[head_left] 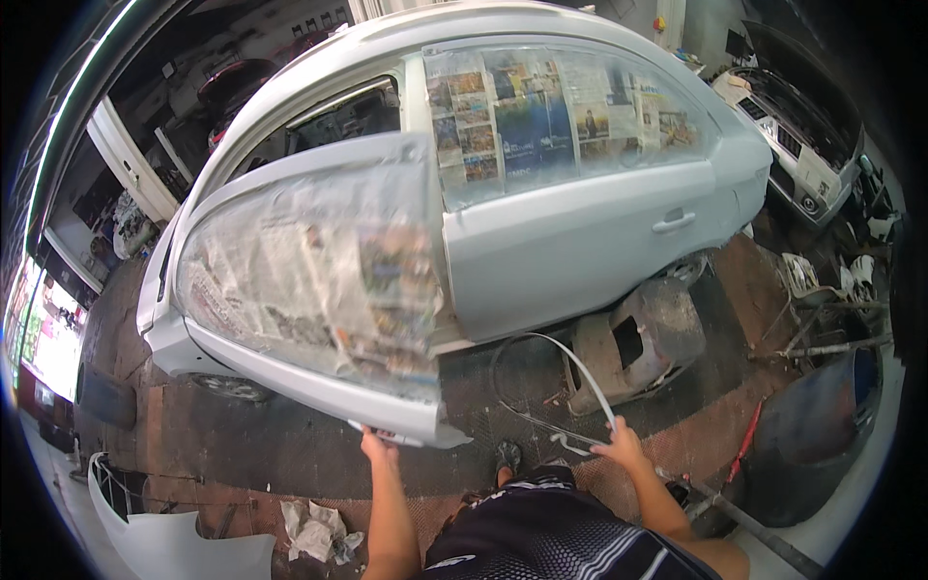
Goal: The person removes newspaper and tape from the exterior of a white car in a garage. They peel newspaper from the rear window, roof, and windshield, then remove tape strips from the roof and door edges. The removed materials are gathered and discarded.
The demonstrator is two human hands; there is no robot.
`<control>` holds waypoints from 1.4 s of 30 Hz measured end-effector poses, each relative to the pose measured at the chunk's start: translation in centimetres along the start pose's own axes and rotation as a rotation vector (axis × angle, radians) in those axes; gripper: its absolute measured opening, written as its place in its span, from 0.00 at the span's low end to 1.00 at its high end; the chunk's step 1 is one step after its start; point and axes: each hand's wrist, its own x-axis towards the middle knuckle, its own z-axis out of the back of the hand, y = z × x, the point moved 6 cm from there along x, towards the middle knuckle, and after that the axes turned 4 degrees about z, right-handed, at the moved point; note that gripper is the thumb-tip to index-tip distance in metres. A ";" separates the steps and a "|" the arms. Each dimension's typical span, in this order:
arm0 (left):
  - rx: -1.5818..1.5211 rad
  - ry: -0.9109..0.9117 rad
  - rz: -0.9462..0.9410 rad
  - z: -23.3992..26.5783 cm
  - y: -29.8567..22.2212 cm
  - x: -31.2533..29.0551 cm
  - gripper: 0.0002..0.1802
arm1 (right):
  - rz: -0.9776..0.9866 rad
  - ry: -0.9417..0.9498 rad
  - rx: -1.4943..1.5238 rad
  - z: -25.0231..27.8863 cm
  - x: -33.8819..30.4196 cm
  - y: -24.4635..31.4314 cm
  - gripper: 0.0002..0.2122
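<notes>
The grey-white car body point(590, 261) has its front door point(290, 372) swung outward. My left hand point(380, 449) is closed around the pale door handle point(387, 434) near that door's rear edge; its fingers are partly hidden. In my right hand point(622, 447), a long, flexible white strip point(578, 363) is gripped. It arches up and left toward the sill, with a loose curl point(572, 445) hanging beside the hand. Newspaper under clear film covers the front door's window point(319, 280) and the rear door's window point(570, 121).
A worn bumper point(657, 333) lies on the floor beside the rear door. Crumpled paper point(319, 532) and a pale fender panel point(174, 546) are at the lower left. At right are a dark drum point(812, 445), a metal stand point(831, 338) and another car point(797, 145) with its hood raised.
</notes>
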 end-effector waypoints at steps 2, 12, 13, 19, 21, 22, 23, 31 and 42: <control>0.030 -0.082 -0.083 4.2 -1.6 -2.7 0.25 | 0.081 0.055 0.003 -0.3 1.1 2.5 0.37; 0.197 -0.397 -0.242 30.3 -10.9 -12.9 0.19 | 0.468 0.192 -0.125 -11.3 3.3 13.8 0.35; 0.188 -0.426 -0.253 33.2 -11.8 -14.0 0.19 | 0.472 0.213 -0.094 -13.1 3.1 15.4 0.35; 0.162 -0.549 -0.263 38.4 -15.3 -18.2 0.19 | 0.460 0.201 0.074 -13.4 7.2 24.0 0.36; 0.152 -0.592 -0.258 39.8 -15.9 -19.3 0.19 | 0.464 0.199 0.107 -15.3 9.6 27.0 0.36; 0.157 -0.610 -0.264 40.1 -16.2 -19.8 0.19 | 0.486 0.148 0.136 -16.4 11.1 28.3 0.37; 0.154 -0.625 -0.270 40.4 -16.4 -20.2 0.19 | 0.506 0.097 0.163 -17.4 12.7 29.7 0.37; 0.093 -0.764 -0.252 37.6 -15.8 -20.2 0.18 | 0.420 -0.138 0.304 -22.9 25.9 42.6 0.36; 0.019 -0.929 -0.134 24.5 -14.7 -12.4 0.18 | 0.354 -0.391 0.694 -25.2 50.6 59.8 0.34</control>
